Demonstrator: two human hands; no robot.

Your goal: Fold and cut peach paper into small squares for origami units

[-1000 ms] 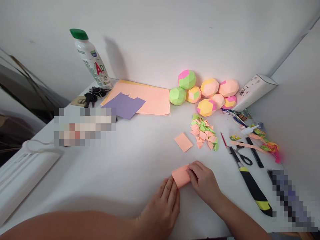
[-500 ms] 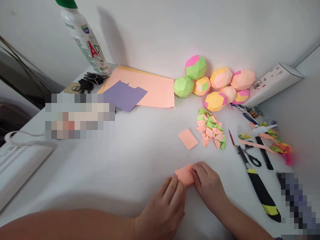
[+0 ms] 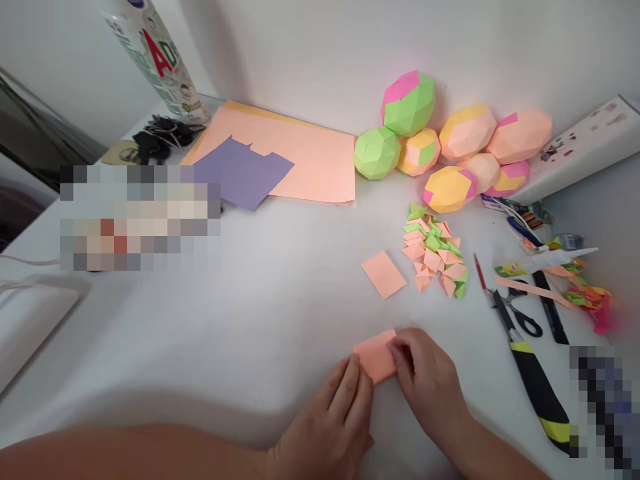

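A small folded piece of peach paper (image 3: 378,357) lies between my two hands near the front of the table. My left hand (image 3: 333,410) grips its left end, fingers pressed together on it; the thumb is hidden. At the opposite end, my right hand (image 3: 431,373) pinches the paper's right edge between thumb and fingers. Just beyond, a flat peach paper square (image 3: 383,274) rests on the table. Next to that is a pile of small folded peach and green paper pieces (image 3: 434,253).
Faceted paper balls (image 3: 460,133) stand along the wall. Peach sheets (image 3: 320,160) with a purple sheet (image 3: 245,173) lie back left, near a spray can (image 3: 155,60). To the right are a black-and-yellow cutter knife (image 3: 537,390), scissors (image 3: 527,320) and a glue tube (image 3: 555,259).
The view has shifted and come slightly closer. Both hands stay on the folded paper, with a little more of it showing between them.
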